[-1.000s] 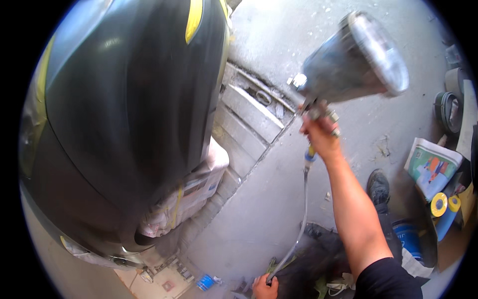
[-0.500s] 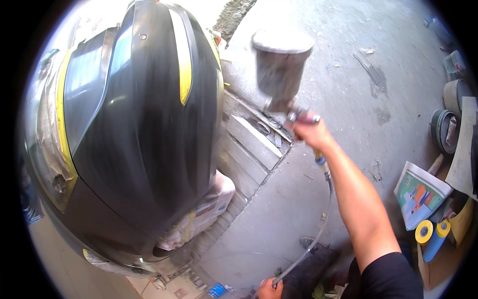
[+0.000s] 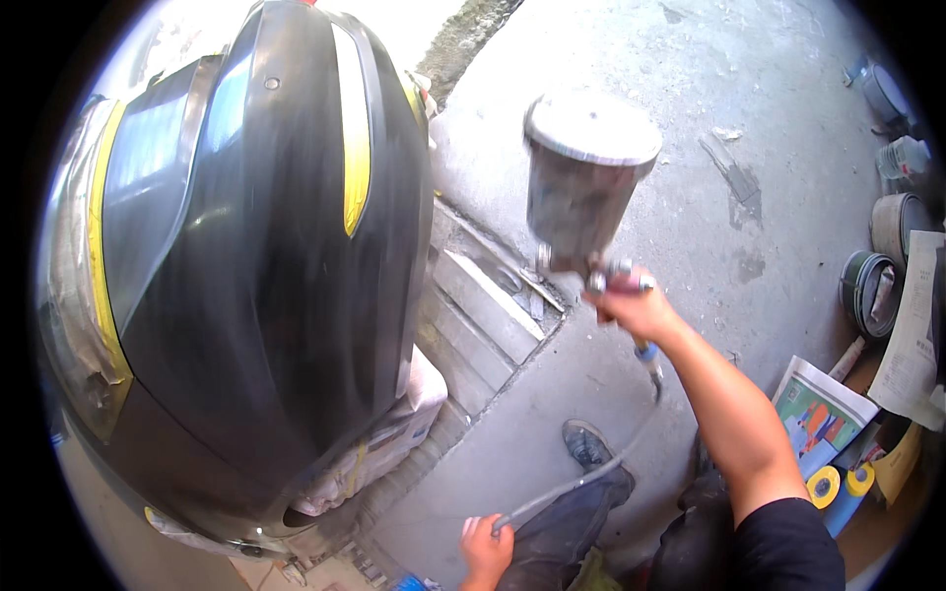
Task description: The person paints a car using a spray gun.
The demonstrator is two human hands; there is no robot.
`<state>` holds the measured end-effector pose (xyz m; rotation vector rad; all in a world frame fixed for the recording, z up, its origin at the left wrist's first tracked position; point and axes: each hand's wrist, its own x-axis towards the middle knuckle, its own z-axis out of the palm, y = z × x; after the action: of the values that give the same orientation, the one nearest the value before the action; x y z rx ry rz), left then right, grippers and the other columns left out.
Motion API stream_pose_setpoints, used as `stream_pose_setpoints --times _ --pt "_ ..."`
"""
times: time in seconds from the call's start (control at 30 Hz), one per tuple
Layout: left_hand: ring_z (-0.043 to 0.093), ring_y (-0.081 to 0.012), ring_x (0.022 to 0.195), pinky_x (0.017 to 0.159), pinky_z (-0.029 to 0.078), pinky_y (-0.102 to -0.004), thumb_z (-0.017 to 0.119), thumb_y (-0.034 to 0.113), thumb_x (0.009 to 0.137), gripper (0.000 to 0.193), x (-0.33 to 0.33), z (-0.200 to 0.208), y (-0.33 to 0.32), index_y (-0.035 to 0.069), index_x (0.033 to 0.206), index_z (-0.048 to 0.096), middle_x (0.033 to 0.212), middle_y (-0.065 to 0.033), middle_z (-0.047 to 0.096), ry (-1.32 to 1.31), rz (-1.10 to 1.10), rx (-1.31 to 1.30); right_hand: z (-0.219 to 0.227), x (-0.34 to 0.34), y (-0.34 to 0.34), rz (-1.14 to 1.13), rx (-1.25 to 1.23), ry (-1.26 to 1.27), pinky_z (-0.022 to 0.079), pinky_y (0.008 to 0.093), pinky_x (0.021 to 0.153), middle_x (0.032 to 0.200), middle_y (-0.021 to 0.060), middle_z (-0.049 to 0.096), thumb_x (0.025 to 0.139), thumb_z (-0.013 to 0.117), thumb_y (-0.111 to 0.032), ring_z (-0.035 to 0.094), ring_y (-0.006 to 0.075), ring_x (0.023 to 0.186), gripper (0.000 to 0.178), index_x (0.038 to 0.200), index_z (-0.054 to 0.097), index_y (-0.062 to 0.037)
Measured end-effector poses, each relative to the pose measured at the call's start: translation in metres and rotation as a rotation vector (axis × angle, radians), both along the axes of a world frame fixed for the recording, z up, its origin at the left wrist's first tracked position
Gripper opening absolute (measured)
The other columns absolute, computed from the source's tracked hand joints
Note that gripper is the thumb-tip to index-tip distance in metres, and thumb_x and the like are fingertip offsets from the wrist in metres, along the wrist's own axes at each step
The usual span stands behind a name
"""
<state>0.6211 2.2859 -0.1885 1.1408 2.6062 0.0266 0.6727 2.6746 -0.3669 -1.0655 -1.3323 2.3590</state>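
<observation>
My right hand (image 3: 639, 307) is wrapped round the handle of a spray gun (image 3: 603, 276). A large cup (image 3: 583, 192) with a whitish lid sits on top of the gun, blurred by motion. Below that hand, a grey air hose (image 3: 601, 471) hangs from the handle and curves down to my left hand (image 3: 486, 545), whose fingers are closed on it. To the left of the gun, apart from it, stands a dark car body (image 3: 286, 246) with a dull black surface. Yellow masking tape (image 3: 357, 192) edges a pale strip on it, and its wheel is wrapped in a whitish cover (image 3: 399, 433).
A slatted floor drain (image 3: 483, 305) runs beside the car. Along the right edge are several open cans (image 3: 869, 295), a printed bag (image 3: 823, 414), paper sheets (image 3: 912, 325) and tape rolls (image 3: 824, 487). My shoe (image 3: 588, 443) is on the concrete floor near the hose.
The spray gun and my right hand have shifted slightly right and down in the picture. My left hand, still on the hose, appears farther left and higher. My shoe shows more fully.
</observation>
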Motion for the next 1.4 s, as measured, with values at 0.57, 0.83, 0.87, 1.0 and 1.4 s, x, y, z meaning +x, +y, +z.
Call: stream_pose_setpoints --times 0.57,0.83,0.87,1.0,1.4 --pt "0.057 -0.0322 0.066 0.060 0.046 -0.0409 0.064 0.010 0.073 0.012 -0.062 -0.037 0.052 0.003 0.083 0.062 0.071 -0.0140 0.060 0.013 0.032 0.032 0.010 -0.024 0.110 -0.542 0.302 0.054 0.043 0.0230 0.052 0.067 -0.0010 0.059 0.086 0.064 -0.020 0.055 0.0077 0.058 0.018 0.093 0.063 -0.0037" --pt "0.059 -0.0315 0.071 0.064 0.048 -0.0405 0.064 0.016 0.070 0.016 -0.080 -0.046 0.064 0.006 0.082 0.064 0.074 -0.0122 0.061 0.109 0.045 0.029 0.012 0.008 0.019 -0.232 0.357 0.280 0.049 0.0246 0.054 0.079 0.0032 0.056 0.077 0.060 0.009 0.057 0.0102 0.065 0.026 0.099 0.054 -0.0033" --pt "0.059 -0.0310 0.072 0.064 0.048 -0.0407 0.064 0.017 0.070 0.016 -0.081 -0.046 0.067 0.007 0.082 0.064 0.074 -0.0115 0.062 0.122 0.028 0.026 0.020 0.012 0.001 -0.184 0.120 0.260 0.049 0.0251 0.053 0.080 0.0045 0.057 0.077 0.062 0.008 0.057 0.0109 0.064 0.025 0.098 0.055 -0.0027" --pt "0.060 -0.0299 0.076 0.066 0.049 -0.0412 0.064 0.018 0.069 0.016 -0.082 -0.050 0.073 0.008 0.082 0.065 0.076 -0.0096 0.063 0.082 0.011 -0.069 0.018 0.031 -0.030 0.235 -0.011 0.291 0.049 0.0263 0.054 0.076 0.0027 0.058 0.079 0.069 -0.008 0.059 0.0103 0.062 0.026 0.101 0.057 -0.0039" --pt "0.059 -0.0340 0.071 0.064 0.047 -0.0413 0.064 0.016 0.071 0.013 -0.088 -0.051 0.074 0.006 0.080 0.064 0.072 -0.0146 0.061 0.108 0.177 0.058 0.017 -0.007 0.086 -0.438 0.278 0.155 0.042 0.0220 0.048 0.069 -0.0005 0.056 0.086 0.062 -0.014 0.052 0.0063 0.056 0.016 0.098 0.059 -0.0047"
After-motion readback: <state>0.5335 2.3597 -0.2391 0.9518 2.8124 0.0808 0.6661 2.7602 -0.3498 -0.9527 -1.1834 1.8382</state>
